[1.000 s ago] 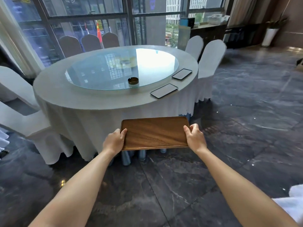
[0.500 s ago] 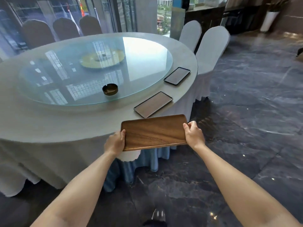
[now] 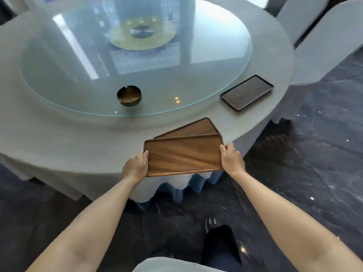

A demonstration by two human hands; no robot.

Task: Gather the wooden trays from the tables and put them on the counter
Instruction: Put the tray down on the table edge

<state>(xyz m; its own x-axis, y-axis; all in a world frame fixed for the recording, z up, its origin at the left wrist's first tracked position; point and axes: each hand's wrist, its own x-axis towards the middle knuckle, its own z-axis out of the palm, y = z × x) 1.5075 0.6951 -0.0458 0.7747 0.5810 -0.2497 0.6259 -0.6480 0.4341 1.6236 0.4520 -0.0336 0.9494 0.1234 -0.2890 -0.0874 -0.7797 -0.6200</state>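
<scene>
I hold a brown wooden tray (image 3: 183, 155) flat by its short ends, my left hand (image 3: 135, 166) on the left end and my right hand (image 3: 231, 160) on the right end. It hovers over the near edge of the round table (image 3: 78, 134). Partly hidden under it lies a second wooden tray (image 3: 194, 128) on the tablecloth, angled to the right. A third tray (image 3: 246, 92) rests further right near the table's rim, looking darker.
A glass turntable (image 3: 78, 75) covers the table's middle, with a dark round ashtray (image 3: 129, 95) on it. White-covered chairs (image 3: 324, 46) stand at the right. Another covered chair back (image 3: 172, 265) is just below me, beside my dark shoe (image 3: 220, 246) on the marble floor.
I have stepped up to the table. The held tray has come forward from in front of the table to above the nearest tray lying on it. Both hands keep their grip.
</scene>
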